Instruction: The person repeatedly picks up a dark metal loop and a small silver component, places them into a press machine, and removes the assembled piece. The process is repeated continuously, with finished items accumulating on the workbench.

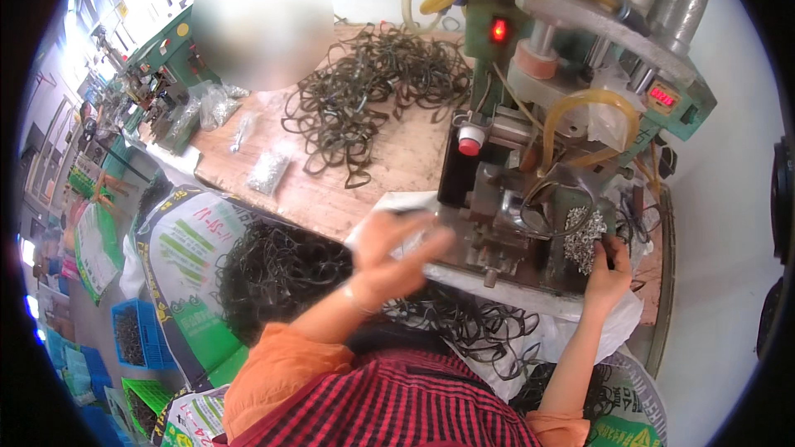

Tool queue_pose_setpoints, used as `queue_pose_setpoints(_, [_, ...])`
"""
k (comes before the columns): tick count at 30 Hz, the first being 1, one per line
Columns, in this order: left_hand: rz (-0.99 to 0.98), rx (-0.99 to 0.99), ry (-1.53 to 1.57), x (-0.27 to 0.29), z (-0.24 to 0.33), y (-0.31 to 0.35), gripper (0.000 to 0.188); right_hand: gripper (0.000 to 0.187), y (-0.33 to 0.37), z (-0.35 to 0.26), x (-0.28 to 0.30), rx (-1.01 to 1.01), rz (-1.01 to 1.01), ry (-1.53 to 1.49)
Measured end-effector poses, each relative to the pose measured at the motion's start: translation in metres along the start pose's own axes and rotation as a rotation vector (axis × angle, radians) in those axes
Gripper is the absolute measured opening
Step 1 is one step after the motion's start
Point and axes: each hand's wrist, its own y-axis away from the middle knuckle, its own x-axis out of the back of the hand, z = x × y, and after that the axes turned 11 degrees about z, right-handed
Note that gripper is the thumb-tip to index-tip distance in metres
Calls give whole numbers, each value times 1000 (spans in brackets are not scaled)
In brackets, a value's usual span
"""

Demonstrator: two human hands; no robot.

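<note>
Your left hand (396, 255) was raised near the middle, blurred, its fingers spread and pointing right, a thin band at the wrist. Your right hand (607, 269) reached farther right on a bare forearm, fingers curled upward, thumb and forefinger pinched.

Press machine (563, 116) mounted on bench (397, 165) at two o'clock. Heap of wire loops (373, 87) on bench at twelve o'clock, left of machine. Small bags of parts (269, 170) at ten o'clock. Sack of loops (273, 273) below bench edge at eight o'clock. Pile of small metal parts (584, 236) on machine base at three o'clock.
</note>
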Motion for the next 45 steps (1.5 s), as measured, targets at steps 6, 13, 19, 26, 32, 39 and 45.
queue_pose_setpoints(6, [60,216,-445,42,-116,-46,16,19,0,-23,-8,-38,-79,-30])
queue_pose_setpoints(13, [-762,430,-1066,-29,-270,-28,14,15,0,-16,-37,-9,-74,-86])
queue_pose_setpoints(19, [-794,360,-803,-29,-229,16,12,16,26,-11,24,-80,78,-20])
queue_pose_setpoints(26, [-515,741,-129,-10,-160,5,24,21,17,-105,-29,85,-146,-328])
queue_pose_setpoints(32, [37,940,397,-10,-82,1,31,41,38,-105,-66,-291,-193,-692])
queue_pose_setpoints(39, [-21,478,242,-18,-6,2,30,44,26,-130,-63,-494,-374,-839])
queue_pose_setpoints(45, [259,651,365,-10,-12,22,25,43,30,-148,-35,-483,-460,-825])
